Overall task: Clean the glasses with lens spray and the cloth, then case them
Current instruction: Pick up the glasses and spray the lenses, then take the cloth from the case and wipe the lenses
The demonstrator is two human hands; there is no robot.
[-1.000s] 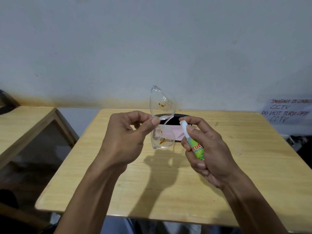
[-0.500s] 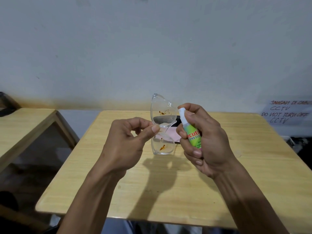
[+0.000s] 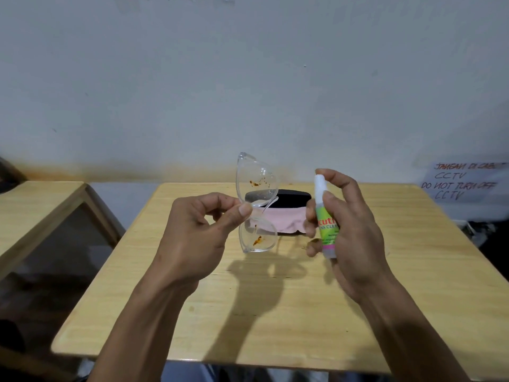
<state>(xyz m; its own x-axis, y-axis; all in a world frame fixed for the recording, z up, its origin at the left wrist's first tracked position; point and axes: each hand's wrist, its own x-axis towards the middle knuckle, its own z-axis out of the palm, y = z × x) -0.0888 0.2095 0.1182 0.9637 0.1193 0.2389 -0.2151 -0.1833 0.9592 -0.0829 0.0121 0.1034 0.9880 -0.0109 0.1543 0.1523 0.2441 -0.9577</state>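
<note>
Glasses (image 3: 256, 202) pinched in left hand (image 3: 198, 238); right hand (image 3: 349, 238) grips spray bottle (image 3: 326, 219).

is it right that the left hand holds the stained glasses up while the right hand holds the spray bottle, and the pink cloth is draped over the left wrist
Not quite. In the head view the pink cloth lies on the table, partly over the black case, not on the wrist. The rest holds: the left hand holds the stained glasses and the right hand holds the spray bottle.

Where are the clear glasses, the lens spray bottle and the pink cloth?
clear glasses (image 3: 257, 186), head view, upper lens
lens spray bottle (image 3: 327, 228), head view, green label
pink cloth (image 3: 286, 219), head view, middle of the cloth
</note>
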